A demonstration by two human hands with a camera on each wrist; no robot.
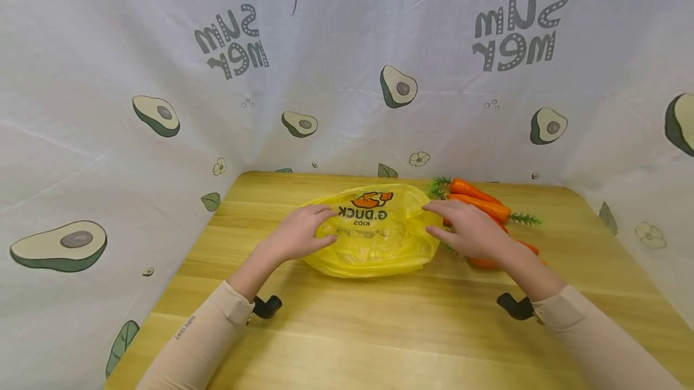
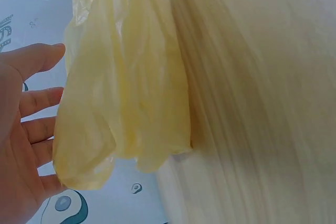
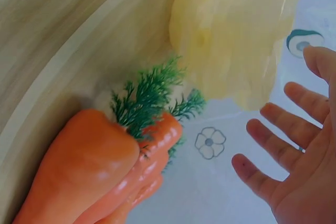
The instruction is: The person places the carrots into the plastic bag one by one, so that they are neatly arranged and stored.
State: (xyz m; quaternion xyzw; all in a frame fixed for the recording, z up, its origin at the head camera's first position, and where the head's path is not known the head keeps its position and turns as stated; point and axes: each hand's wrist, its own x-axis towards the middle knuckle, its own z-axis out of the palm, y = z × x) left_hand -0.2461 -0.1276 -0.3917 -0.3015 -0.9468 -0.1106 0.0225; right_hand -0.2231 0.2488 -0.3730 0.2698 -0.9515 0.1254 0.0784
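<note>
A yellow plastic bag [image 1: 374, 239] printed with an orange duck lies puffed on the wooden table. At its left edge is my left hand [image 1: 298, 233], fingers spread and fingertips right at the plastic; the left wrist view shows the thumb and fingers beside the bag [image 2: 121, 77]. Over the opposite edge my right hand [image 1: 470, 227] reaches in with its fingers extended. In the right wrist view this hand [image 3: 294, 135] has spread fingers a little apart from the bag [image 3: 226, 35]. Several orange carrots [image 1: 479, 200] with green tops lie right of the bag, partly hidden by the right hand.
The wooden table [image 1: 379, 330] has rounded far corners. Behind it and along both sides hangs a white curtain [image 1: 336, 64] printed with avocados and leaves. Carrots [image 3: 89, 161] lie heaped close to the right hand, green leafy tops [image 3: 152, 95] toward the bag.
</note>
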